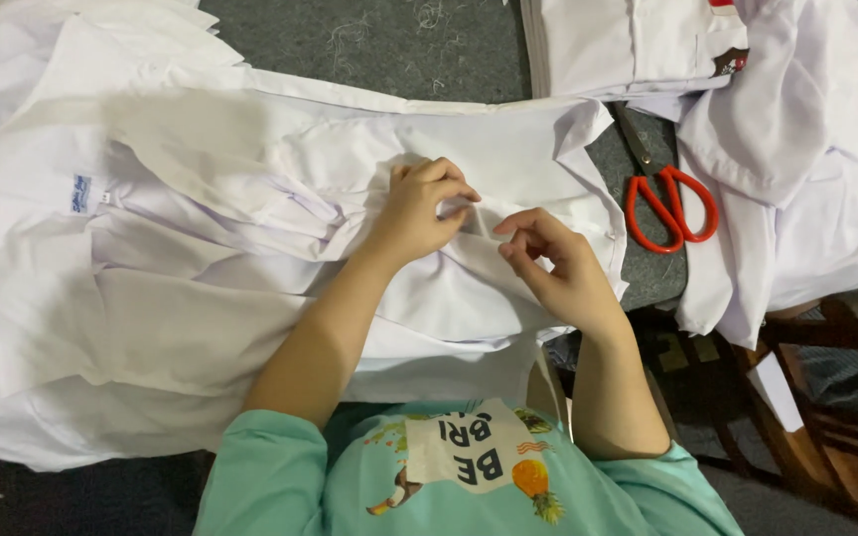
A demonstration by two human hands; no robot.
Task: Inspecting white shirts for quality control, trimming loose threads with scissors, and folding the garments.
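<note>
From the head view, your left hand rests on the white shirt spread across the grey counter, its fingers curled and pinching a small fold of the fabric near the shirt's right edge. Your right hand sits just right of that fold, fingers bent with thumb and forefinger close together; you cannot tell whether they grip anything, perhaps a thread too fine to see. Right of the shirt, the red-handled scissors lie on the counter, blades pointing away from you. Beyond the scissors, a pile of white garments covers the counter's corner. A small blue label marks the shirt's left part, well apart from both hands.
</note>
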